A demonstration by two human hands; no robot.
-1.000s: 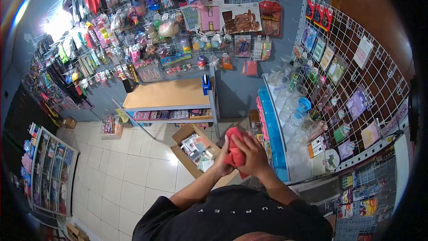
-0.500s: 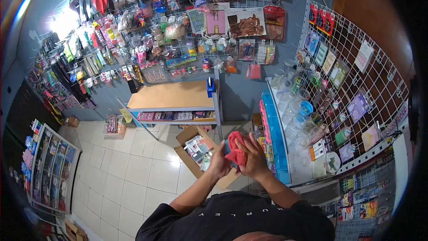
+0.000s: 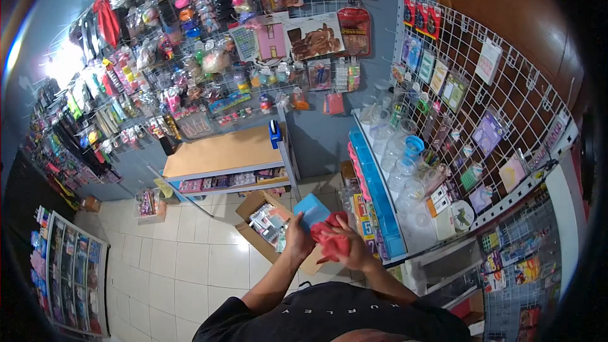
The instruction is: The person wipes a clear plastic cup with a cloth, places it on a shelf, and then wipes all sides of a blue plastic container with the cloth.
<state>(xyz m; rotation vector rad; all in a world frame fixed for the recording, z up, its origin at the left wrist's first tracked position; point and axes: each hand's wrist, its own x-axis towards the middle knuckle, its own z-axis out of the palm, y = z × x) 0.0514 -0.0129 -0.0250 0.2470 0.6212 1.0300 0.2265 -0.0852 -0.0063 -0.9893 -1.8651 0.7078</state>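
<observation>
My left hand (image 3: 297,240) is closed on the edge of a flat light-blue object (image 3: 310,209), whose exact kind I cannot make out. A crumpled red cloth (image 3: 329,238) lies against the lower right part of that object. My right hand (image 3: 356,246) grips the cloth, with its fingers partly over it. Just beyond my left hand, an open cardboard box (image 3: 256,202) on the floor holds several small packaged items.
A wooden-topped shelf unit (image 3: 218,146) with a blue tape dispenser (image 3: 275,134) stands ahead. On the right, a counter with clear plastic jars (image 3: 401,174) runs below a white wire rack (image 3: 506,98). A glass display case (image 3: 76,272) stands left on the tiled floor (image 3: 164,266).
The blue object was mostly covered by the red cloth and now shows plainly. My right hand and the cloth have moved down across it. The camera view has shifted slightly right.
</observation>
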